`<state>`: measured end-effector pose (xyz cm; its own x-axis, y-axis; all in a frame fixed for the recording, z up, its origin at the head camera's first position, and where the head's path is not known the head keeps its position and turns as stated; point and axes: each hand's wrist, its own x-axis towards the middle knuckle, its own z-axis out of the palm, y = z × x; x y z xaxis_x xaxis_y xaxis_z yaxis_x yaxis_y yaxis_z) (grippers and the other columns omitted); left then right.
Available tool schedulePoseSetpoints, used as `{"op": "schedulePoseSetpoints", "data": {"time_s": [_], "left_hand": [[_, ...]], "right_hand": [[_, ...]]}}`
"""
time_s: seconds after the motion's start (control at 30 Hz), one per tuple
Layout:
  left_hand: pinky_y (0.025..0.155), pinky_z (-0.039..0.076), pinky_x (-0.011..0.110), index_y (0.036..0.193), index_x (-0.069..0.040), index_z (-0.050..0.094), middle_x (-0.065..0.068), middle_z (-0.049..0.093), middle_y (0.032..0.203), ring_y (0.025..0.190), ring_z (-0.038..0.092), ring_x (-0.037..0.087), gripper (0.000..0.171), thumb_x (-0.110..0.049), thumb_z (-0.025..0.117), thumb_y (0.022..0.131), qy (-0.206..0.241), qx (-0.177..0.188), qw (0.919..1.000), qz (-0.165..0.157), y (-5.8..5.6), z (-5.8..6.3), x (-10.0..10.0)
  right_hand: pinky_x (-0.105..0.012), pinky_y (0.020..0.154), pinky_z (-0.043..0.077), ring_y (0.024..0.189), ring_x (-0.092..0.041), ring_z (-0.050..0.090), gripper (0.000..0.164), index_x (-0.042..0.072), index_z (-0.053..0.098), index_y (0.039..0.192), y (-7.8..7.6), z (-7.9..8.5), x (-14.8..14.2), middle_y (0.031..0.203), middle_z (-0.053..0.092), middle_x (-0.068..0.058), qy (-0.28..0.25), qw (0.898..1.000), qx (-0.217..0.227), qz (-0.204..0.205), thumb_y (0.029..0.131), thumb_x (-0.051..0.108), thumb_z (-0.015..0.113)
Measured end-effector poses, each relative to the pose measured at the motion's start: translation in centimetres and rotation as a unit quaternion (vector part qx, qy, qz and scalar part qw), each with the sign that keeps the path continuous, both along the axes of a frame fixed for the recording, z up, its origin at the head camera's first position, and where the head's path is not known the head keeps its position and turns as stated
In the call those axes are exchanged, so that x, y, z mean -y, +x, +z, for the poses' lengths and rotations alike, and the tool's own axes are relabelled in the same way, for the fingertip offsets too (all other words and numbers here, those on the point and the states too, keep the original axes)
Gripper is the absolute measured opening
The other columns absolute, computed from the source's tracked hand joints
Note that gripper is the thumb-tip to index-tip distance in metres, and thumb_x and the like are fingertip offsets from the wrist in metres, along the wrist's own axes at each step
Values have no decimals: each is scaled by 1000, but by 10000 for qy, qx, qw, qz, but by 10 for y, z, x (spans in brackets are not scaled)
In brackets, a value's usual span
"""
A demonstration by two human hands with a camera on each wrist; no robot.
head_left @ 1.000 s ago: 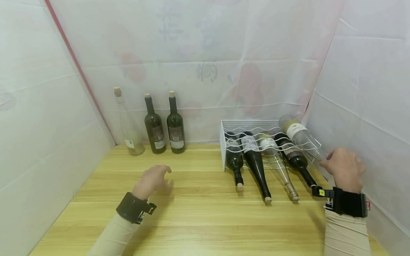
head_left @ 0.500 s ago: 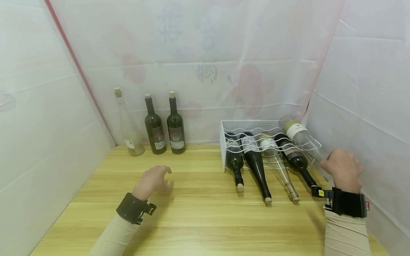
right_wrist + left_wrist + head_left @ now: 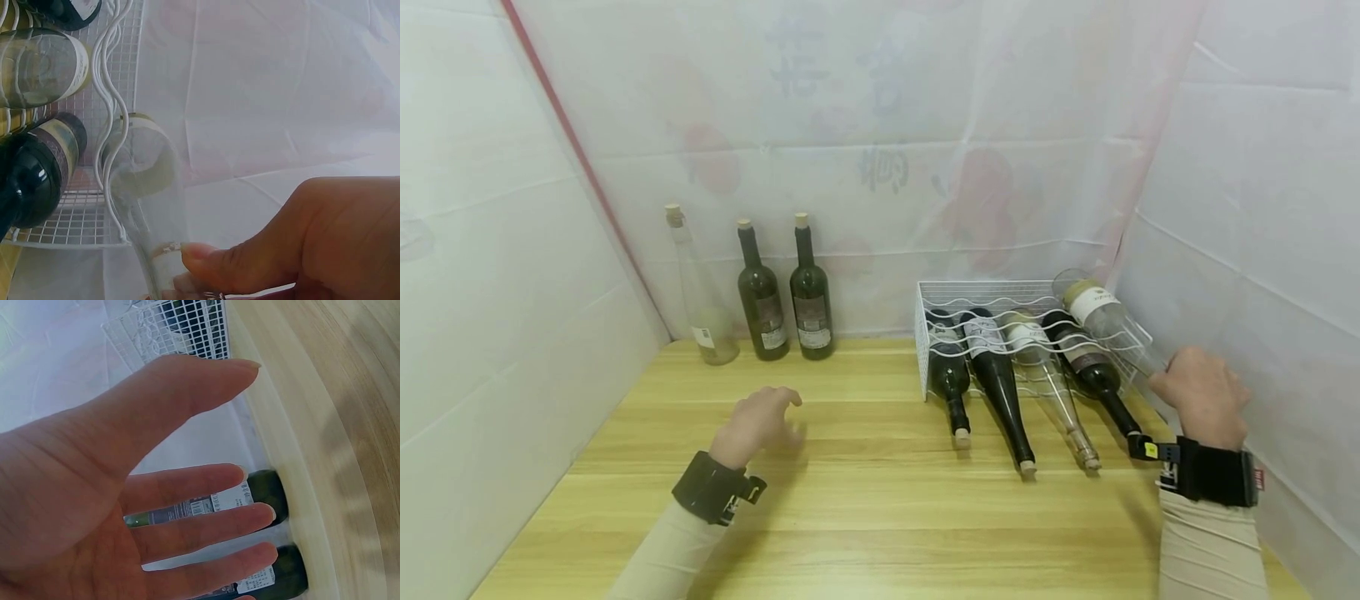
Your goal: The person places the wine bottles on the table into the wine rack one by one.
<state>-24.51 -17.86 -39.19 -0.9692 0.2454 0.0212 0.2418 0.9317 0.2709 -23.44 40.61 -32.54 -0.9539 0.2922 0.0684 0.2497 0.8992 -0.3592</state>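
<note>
Right hand (image 3: pixel 1204 396) gripping a clear bottle (image 3: pixel 1101 315) by the neck, the bottle aslant at the rack's (image 3: pixel 922 354) upper right end. Left hand (image 3: pixel 756 423) — thumb and fingers apart — over the table (image 3: pixel 880 508), before two upright dark bottles (image 3: pixel 812 312).

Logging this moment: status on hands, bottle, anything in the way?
Right hand grips clear bottle by the neck; left hand empty, over table. Clear bottle tilted at rack's right end. Dark bottle close by, might crowd it.
</note>
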Motion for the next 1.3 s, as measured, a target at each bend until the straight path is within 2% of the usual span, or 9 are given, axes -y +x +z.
{"op": "schedulePoseSetpoints", "data": {"time_s": [0.17, 0.4, 0.5, 0.57, 0.63, 0.8, 0.97, 1.17, 1.3], "left_hand": [[91, 54, 65, 128, -6, 67, 19, 70, 130, 118, 65, 45, 54, -23, 79, 78, 10, 4, 10000, -15, -2, -2, -1], [96, 53, 65, 132, -5, 65, 21, 68, 132, 121, 63, 45, 58, -23, 78, 79, 40, 57, 10000, -1, -7, -5, -4], [97, 52, 66, 136, -5, 62, 21, 66, 136, 123, 62, 46, 65, -22, 80, 75, 106, 108, 9999, 59, -9, -6, -3], [98, 51, 67, 137, -5, 61, 21, 65, 138, 124, 61, 46, 70, -22, 82, 73, 178, 133, 9997, 78, -11, -7, -2], [98, 51, 68, 138, -5, 60, 21, 64, 139, 125, 60, 47, 73, -23, 84, 71, 228, 141, 9996, 75, -13, -8, -2], [101, 51, 66, 138, -3, 60, 24, 64, 138, 125, 60, 48, 76, -26, 88, 71, 243, 82, 9996, 71, -22, -10, 1], [101, 52, 63, 141, -1, 57, 26, 62, 140, 123, 61, 46, 73, -26, 83, 78, 549, 138, 9983, 155, -36, -7, 5], [109, 47, 64, 146, 4, 49, 30, 54, 148, 132, 54, 51, 81, -27, 84, 81, 1005, 69, 9947, 206, -63, -9, 9], [112, 45, 64, 149, 10, 41, 34, 49, 150, 132, 53, 54, 88, -28, 84, 82, 1245, 22, 9918, 272, -86, -12, 12]], "right_hand": [[-63, 74, 42, 67, -29, 47, 30, 15, 41, 60, 2, 1, -1, 60, 39, -1, 70, 9999, 92, 38, 87, 21, 53], [-40, 55, 41, 62, -26, 49, 36, 5, 51, 70, 7, 1, -4, 64, 48, -7, 107, 9999, 86, 31, 95, 30, 54], [-38, 49, 44, 61, -32, 56, 46, -9, 63, 106, 9, 3, -3, 82, 61, -29, 170, 9994, -287, 52, 99, 36, 57], [-39, 46, 45, 64, -37, 60, 60, -12, 56, 131, 10, 6, 1, 101, 63, -39, 271, 9977, -612, 100, 100, 39, 58], [-45, 51, 48, 77, -47, 64, 65, -11, 48, 142, 10, 10, 8, 122, 59, -43, 447, 9943, -932, 269, 99, 36, 60], [-62, 76, 52, 100, -57, 63, 53, -3, 59, 135, 9, 21, 36, 126, 62, -39, 1061, 9797, -1106, 1289, 97, 34, 66], [-59, 82, 56, 96, -43, 71, 48, 2, 66, 130, 8, 22, 72, 118, 72, -28, 1160, 9556, -897, 2555, 95, 34, 72], [-52, 88, 60, 103, -34, 73, 35, 2, 71, 124, -2, 8, 105, 119, 75, -17, 568, 9206, -1020, 3726, 95, 21, 74], [-49, 87, 60, 106, -33, 72, 37, 8, 70, 129, -5, -3, 118, 127, 73, -16, 123, 9106, -419, 4110, 97, 27, 72]]}}
